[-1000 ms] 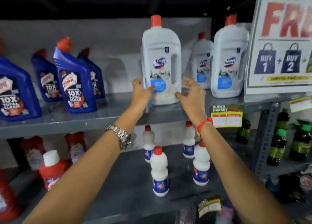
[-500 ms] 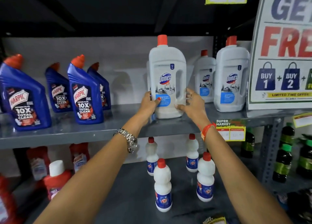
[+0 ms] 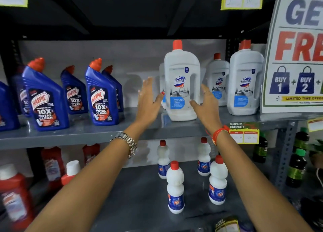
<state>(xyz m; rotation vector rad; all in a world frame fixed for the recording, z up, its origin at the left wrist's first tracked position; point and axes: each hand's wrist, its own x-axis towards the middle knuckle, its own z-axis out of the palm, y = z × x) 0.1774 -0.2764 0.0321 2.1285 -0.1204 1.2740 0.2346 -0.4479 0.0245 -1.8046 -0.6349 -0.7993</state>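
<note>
A large white Domex bottle with a red cap stands upright on the grey middle shelf. My left hand is just left of it, fingers straight and spread, holding nothing. My right hand is at the bottle's lower right side with relaxed fingers; whether it touches the bottle is unclear. Another white bottle stands partly hidden behind the front one.
Two more Domex bottles stand to the right, beside a promotional sign. Several blue Harpic bottles line the shelf's left. Small white bottles and red bottles sit on the lower shelf, dark green bottles at the right.
Both hands gripped the Domex bottle's lower sides; now they have let go and opened, the left drawn away to the left. The view has tilted upward.
</note>
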